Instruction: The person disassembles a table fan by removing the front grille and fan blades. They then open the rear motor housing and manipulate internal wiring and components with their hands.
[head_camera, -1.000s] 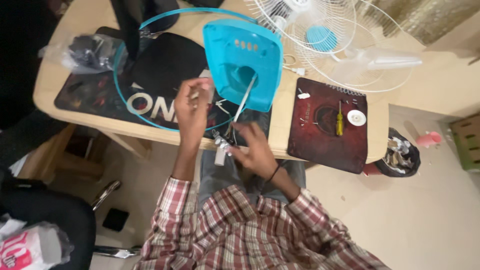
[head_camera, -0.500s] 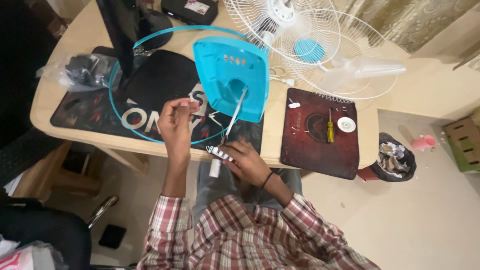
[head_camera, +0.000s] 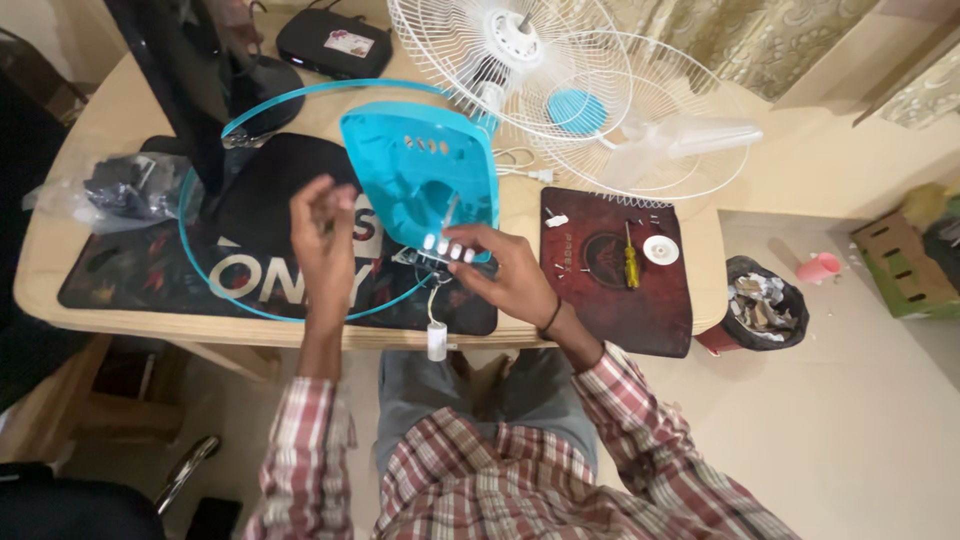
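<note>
A teal fan housing (head_camera: 420, 175) stands tilted on the desk in front of me. My right hand (head_camera: 500, 275) grips a small switch panel with white buttons (head_camera: 447, 250) at the housing's lower edge. Thin wires run down from the panel to a white cylindrical capacitor (head_camera: 437, 340), which dangles below the desk edge. My left hand (head_camera: 325, 235) is raised left of the housing with its fingertips pinched together; I cannot make out anything between them. A thin teal ring (head_camera: 215, 285) lies around the housing on a black desk mat (head_camera: 150, 285).
Two white fan guards (head_camera: 655, 150) lean at the back right. A dark red mat (head_camera: 610, 300) holds a yellow screwdriver (head_camera: 630, 266), a white cap (head_camera: 661, 250) and loose screws. A bag of black parts (head_camera: 120, 190) lies left. A full bin (head_camera: 765, 305) stands on the floor.
My right hand has lifted the switch panel from below the desk edge up to the housing's base. My left hand moved slightly right and stays raised. The camera has come closer.
</note>
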